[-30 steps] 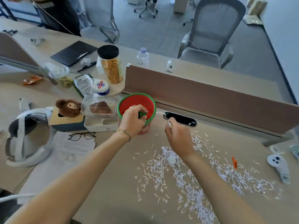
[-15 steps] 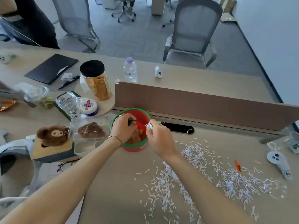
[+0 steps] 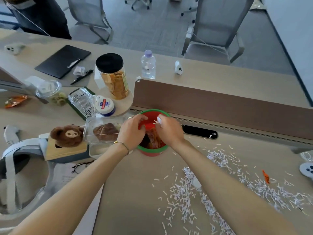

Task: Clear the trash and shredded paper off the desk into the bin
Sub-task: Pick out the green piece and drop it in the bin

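Observation:
A small red bin with a green rim (image 3: 153,152) stands on the desk just before the brown divider; orange and dark wrappers lie inside it. My left hand (image 3: 133,131) grips the bin's left rim. My right hand (image 3: 169,131) hovers over the bin's mouth, fingers pinched on a few white paper shreds. A wide scatter of shredded paper (image 3: 220,189) covers the desk to the right and front of the bin. A small orange scrap (image 3: 265,176) lies among the shreds at the right.
Left of the bin sit a clear food box (image 3: 101,133), a plush bear (image 3: 66,135) on a box, glasses (image 3: 81,166) and a white headset (image 3: 11,167). Behind are a snack jar (image 3: 113,77), a water bottle (image 3: 148,65) and the brown divider (image 3: 220,106). A white controller (image 3: 307,169) lies far right.
My right hand has moved from the desk beside the black slot to above the bin, carrying shreds. My left hand stays on the bin's rim. The camera has shifted, so the bin sits lower in view.

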Demonstrator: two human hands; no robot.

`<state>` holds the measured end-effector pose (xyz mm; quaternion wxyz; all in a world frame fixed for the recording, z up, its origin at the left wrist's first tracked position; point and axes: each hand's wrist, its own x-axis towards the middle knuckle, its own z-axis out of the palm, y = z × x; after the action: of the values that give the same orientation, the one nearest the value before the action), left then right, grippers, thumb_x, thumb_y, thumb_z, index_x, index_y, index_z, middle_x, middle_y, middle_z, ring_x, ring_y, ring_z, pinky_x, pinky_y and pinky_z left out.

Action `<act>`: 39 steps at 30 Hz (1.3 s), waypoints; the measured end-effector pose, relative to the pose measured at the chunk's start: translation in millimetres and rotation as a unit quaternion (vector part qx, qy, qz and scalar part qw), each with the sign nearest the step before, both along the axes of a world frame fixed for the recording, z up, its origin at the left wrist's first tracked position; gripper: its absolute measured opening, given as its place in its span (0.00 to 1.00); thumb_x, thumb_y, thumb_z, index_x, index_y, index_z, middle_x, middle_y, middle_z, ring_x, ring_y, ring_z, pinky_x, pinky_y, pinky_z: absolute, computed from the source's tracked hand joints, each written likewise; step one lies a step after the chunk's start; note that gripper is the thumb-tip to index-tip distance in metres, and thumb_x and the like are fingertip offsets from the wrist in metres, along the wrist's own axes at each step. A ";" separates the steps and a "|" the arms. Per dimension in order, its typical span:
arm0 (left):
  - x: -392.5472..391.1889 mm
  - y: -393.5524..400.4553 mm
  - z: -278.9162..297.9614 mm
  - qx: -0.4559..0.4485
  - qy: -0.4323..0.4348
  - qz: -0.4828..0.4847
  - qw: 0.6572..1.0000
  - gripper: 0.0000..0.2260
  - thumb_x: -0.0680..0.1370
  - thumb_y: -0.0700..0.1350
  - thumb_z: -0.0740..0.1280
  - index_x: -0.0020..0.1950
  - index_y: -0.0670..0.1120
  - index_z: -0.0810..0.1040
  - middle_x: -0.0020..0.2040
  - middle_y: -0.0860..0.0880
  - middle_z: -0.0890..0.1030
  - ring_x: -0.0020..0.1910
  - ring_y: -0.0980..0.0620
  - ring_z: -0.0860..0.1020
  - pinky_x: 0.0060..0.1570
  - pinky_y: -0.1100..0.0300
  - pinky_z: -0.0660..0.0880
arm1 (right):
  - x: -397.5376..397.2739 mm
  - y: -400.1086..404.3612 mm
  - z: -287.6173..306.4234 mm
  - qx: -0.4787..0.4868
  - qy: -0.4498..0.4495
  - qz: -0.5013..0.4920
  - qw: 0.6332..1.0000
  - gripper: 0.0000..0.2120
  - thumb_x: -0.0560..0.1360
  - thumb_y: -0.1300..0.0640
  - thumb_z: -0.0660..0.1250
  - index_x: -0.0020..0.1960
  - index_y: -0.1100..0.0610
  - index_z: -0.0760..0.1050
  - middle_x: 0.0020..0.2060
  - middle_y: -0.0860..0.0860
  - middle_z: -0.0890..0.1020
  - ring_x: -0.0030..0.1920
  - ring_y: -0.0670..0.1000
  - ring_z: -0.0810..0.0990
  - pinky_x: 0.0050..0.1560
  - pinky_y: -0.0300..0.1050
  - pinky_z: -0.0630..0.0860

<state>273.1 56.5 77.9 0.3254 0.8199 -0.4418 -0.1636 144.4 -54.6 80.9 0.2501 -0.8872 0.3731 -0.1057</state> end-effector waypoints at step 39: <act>-440.0 -151.0 -93.8 0.200 -0.132 -0.337 0.910 0.22 0.79 0.41 0.61 0.73 0.50 0.68 0.69 0.46 0.73 0.68 0.43 0.72 0.64 0.47 0.73 | -502.4 -40.0 -63.9 -0.026 0.056 -0.251 0.966 0.14 0.73 0.65 0.68 0.56 0.54 0.83 0.50 0.50 0.85 0.53 0.55 0.80 0.54 0.51 0.77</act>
<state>-166.9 -94.5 -15.9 0.0186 0.6845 -0.6887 -0.2384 -358.0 -94.6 17.0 0.1711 -0.7759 0.5944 -0.1244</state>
